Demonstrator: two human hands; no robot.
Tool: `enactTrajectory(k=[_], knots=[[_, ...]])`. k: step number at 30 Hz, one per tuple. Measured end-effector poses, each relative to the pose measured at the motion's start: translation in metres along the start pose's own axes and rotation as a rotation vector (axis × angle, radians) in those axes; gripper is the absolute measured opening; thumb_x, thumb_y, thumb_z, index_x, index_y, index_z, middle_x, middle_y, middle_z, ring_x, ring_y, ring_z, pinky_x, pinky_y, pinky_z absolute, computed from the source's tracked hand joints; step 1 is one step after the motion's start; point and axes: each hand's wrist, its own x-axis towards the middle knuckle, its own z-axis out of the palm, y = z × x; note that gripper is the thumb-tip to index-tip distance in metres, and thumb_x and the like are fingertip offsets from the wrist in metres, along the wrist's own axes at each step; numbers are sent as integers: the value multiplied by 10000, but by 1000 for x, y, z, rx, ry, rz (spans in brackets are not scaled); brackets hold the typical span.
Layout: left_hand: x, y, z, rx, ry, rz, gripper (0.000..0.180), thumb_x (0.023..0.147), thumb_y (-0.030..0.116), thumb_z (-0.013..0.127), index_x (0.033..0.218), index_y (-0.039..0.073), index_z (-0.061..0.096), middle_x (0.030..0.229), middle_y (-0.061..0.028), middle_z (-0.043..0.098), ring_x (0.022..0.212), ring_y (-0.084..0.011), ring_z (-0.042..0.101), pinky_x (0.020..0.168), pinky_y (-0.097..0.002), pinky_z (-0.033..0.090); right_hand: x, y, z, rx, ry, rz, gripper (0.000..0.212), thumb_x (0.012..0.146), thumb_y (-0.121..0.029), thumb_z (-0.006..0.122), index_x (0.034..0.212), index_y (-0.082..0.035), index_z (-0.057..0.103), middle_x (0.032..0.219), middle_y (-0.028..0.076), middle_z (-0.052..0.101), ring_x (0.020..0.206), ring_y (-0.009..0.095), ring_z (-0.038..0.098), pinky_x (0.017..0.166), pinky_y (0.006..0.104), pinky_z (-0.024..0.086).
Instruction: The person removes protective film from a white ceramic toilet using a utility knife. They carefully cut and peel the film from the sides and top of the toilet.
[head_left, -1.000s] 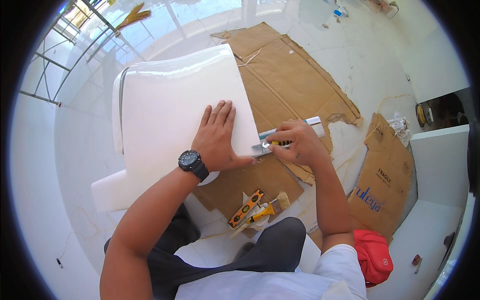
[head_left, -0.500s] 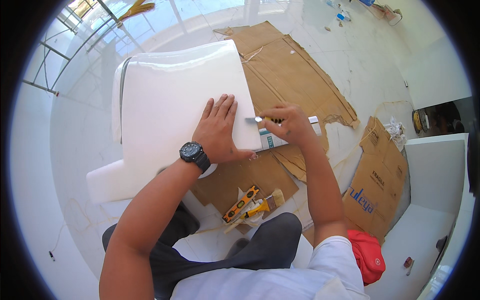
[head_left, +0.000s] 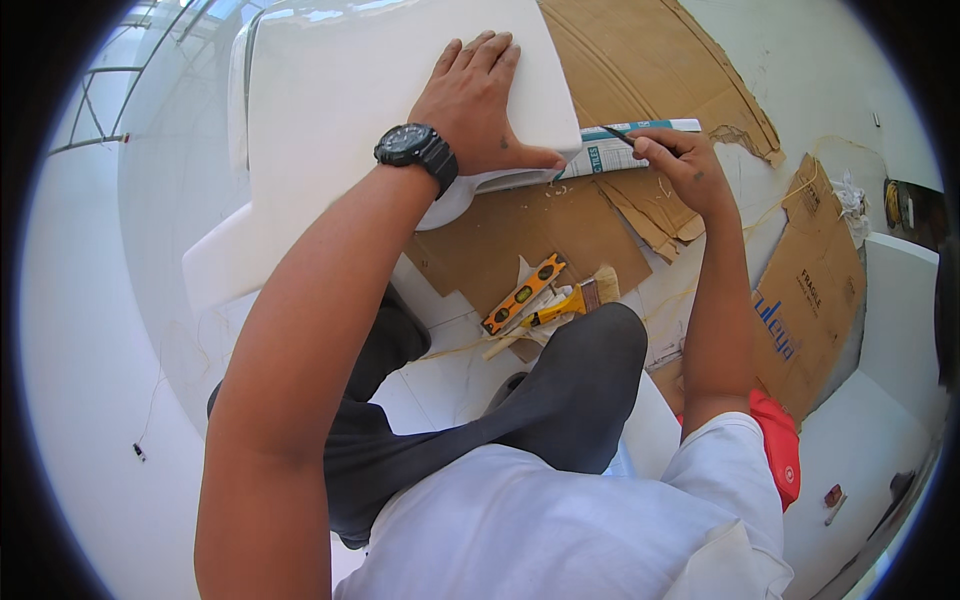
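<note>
At eleven o'clock of the view the glossy white piece (head_left: 340, 120) is placed, partly covered by the left hand (head_left: 475, 108), which is laid flat, thumb spread, nothing gripped. At two o'clock a thin dark blade (head_left: 618, 135) is pinched by the closed right hand (head_left: 682, 165), over the teal-and-white package (head_left: 612, 158), by which the space beside the piece's corner is taken. At five o'clock from the left hand, the orange level (head_left: 523, 294) and the brush (head_left: 580, 297) are crowded near the knee (head_left: 605, 350).
</note>
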Motion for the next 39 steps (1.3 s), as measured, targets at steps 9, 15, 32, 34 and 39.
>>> enactTrajectory(k=[9,15,32,34,39], knots=[[2,6,-3,63,-30,-28,1375,621,904,716,1550,-47,367,1603,-223,385,1536,-344,305,1296,-474,186,-24,57,-8,-89,164,408,427,994,-430,665,1011,-17,769,759,42,677,600,126,635,566,291,498],[3,5,-9,18,-59,-3,1344,658,860,730,1554,-64,342,1600,-238,372,1538,-366,284,1294,-488,169,-58,48,-10,98,259,554,399,987,-356,685,1129,17,706,832,86,701,626,141,657,551,295,517],[8,8,-21,-166,-175,-8,1266,727,735,727,1558,-120,300,1634,-269,305,1568,-393,182,1280,-561,64,-78,-64,-97,-283,247,640,371,996,-212,651,1330,-52,642,821,39,658,669,122,640,618,298,521],[8,7,-23,-173,-175,-16,1279,724,753,721,1560,-116,295,1637,-269,296,1568,-394,178,1282,-555,67,-62,-72,-88,-330,205,653,375,981,-192,645,1329,-54,655,810,49,657,655,131,631,623,307,522],[8,6,-19,-189,-187,-8,1319,712,804,701,1565,-111,285,1640,-268,290,1572,-390,166,1286,-542,69,-34,-78,-59,-381,142,628,425,878,-142,627,1287,-31,664,925,159,708,795,259,687,772,378,555]])
